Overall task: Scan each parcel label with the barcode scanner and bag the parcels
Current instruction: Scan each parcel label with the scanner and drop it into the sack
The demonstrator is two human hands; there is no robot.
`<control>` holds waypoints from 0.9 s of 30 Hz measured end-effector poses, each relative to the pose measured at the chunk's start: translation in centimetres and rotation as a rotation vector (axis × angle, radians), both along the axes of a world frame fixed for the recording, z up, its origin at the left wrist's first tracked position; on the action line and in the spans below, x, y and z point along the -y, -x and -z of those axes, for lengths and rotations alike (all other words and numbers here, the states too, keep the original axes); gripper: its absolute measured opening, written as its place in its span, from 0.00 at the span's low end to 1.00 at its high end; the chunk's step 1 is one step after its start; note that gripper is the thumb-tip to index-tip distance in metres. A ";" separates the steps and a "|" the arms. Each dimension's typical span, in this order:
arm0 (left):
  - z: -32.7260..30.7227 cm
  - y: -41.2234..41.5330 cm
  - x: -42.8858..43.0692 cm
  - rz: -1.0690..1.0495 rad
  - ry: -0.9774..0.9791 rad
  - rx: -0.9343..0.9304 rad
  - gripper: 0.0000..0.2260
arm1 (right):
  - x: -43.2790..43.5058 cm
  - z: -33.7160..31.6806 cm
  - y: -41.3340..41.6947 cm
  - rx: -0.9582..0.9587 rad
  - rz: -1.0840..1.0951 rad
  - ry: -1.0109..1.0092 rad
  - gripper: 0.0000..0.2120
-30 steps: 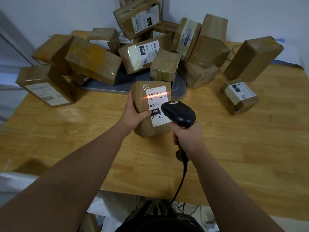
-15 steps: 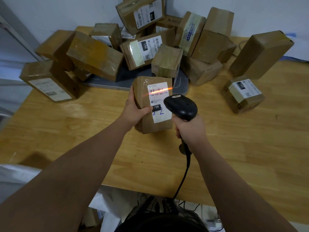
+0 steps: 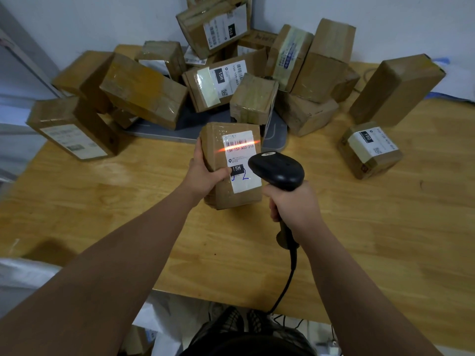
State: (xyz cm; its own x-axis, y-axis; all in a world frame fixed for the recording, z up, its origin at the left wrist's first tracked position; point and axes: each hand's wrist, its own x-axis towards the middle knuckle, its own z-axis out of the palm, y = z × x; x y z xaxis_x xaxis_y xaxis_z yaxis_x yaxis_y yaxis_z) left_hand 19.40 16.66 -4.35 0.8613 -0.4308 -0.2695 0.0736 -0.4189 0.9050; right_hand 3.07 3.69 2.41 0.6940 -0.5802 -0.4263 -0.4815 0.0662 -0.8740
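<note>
My left hand (image 3: 204,173) grips a brown cardboard parcel (image 3: 218,191) upright over the middle of the wooden table (image 3: 385,227), thumb on its white label (image 3: 244,181). An orange scan line crosses the barcode near the label's top. My right hand (image 3: 293,206) is closed around the handle of a black barcode scanner (image 3: 277,170), whose head points at the label from the right. The scanner's cable (image 3: 285,286) drops over the table's near edge.
Several taped cardboard parcels (image 3: 144,91) are heaped at the back of the table on and around a grey flat scale (image 3: 276,136). A labelled parcel (image 3: 370,150) lies alone at right, a tall one (image 3: 395,88) behind it. White bags (image 3: 23,276) lie below the table's near left edge.
The orange scan line has slid slightly on the label's barcode. Both hands stay in place with the parcel and the scanner.
</note>
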 end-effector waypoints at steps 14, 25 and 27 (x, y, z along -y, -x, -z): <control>-0.4 0.2 0.0 0.017 -0.016 -0.013 0.47 | 0.1 -0.5 0.5 0.015 0.006 0.012 0.10; -0.8 3.3 -2.7 -0.106 0.028 -0.042 0.47 | -1.6 0.9 -0.4 0.113 -0.109 -0.069 0.11; -1.1 4.5 -4.2 -0.201 0.076 -0.077 0.46 | -3.1 1.6 -0.8 0.121 -0.149 -0.089 0.10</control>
State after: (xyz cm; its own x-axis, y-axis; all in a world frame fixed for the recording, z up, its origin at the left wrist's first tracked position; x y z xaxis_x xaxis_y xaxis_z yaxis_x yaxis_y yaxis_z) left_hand 14.93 20.84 -3.26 0.9098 -0.2744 -0.3113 0.2189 -0.3200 0.9218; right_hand 3.91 6.79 0.77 0.8185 -0.4311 -0.3798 -0.3840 0.0812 -0.9198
